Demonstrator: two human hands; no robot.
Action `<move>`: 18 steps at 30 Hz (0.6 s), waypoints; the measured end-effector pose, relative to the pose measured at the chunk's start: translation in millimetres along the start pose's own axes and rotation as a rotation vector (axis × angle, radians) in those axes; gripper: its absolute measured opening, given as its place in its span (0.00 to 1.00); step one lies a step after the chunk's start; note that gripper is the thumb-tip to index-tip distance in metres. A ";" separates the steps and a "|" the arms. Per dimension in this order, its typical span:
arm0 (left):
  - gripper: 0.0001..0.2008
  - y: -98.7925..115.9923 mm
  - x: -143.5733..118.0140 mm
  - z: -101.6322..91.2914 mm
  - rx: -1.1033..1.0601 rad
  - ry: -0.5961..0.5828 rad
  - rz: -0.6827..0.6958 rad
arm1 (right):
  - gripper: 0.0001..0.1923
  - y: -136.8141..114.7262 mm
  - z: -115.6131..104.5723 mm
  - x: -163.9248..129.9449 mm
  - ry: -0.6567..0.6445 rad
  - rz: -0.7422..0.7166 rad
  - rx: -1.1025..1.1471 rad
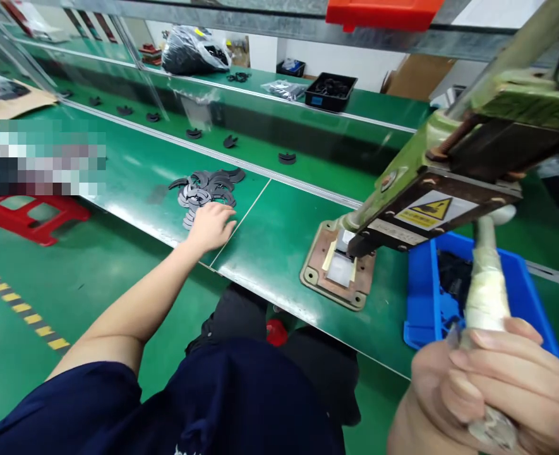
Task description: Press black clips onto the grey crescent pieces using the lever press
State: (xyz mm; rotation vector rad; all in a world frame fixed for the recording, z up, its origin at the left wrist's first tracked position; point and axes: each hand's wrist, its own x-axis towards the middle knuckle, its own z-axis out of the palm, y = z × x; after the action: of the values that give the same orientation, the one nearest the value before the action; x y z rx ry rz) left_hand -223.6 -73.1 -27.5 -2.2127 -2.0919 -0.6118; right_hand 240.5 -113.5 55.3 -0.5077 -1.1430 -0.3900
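My left hand (211, 226) reaches out to a pile of dark grey crescent-shaped parts (206, 187) on the green bench and rests on its near edge, fingers curled over the closest pieces. My right hand (492, 385) is closed around the tape-wrapped lever handle (485, 284) of a green hand press (431, 189). The press head hangs just above a white block on its brown base plate (338, 268).
A blue bin (419, 297) with dark parts sits right of the press. Single crescent parts (287, 157) ride on the conveyor belt behind. A black tray (331, 91) and a plastic bag (191, 50) stand at the back. A red stool (28, 218) is on the floor at left.
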 end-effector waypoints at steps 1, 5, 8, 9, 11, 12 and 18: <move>0.20 -14.8 -7.1 -3.7 0.053 0.015 -0.065 | 0.07 0.6 2.5 0.2 0.010 -0.019 -0.004; 0.20 -27.2 -28.9 -6.7 0.146 0.014 -0.100 | 0.10 4.4 7.1 -0.6 0.041 -0.049 0.015; 0.20 -2.2 -34.9 1.3 0.098 -0.049 0.010 | 0.05 7.7 3.4 -0.7 0.037 -0.049 0.068; 0.20 7.8 -34.9 4.4 0.075 -0.073 0.037 | 0.12 8.4 0.8 -0.2 0.006 -0.050 0.084; 0.22 25.4 -32.9 10.2 0.030 -0.101 0.046 | 0.27 8.5 -5.1 1.5 -0.076 -0.066 0.104; 0.23 32.2 -31.2 12.6 0.011 -0.103 0.027 | 0.31 7.8 -8.1 2.5 -0.108 -0.071 0.105; 0.34 48.3 -27.5 23.0 -0.056 -0.167 -0.072 | 0.30 1.6 -17.5 3.6 -0.227 0.007 0.111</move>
State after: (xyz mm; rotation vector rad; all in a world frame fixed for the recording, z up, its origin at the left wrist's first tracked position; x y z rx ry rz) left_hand -171.5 -97.0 -45.5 -2.3020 -2.2689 -0.5117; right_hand 256.0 -122.3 52.7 -0.4665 -1.3740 -0.2653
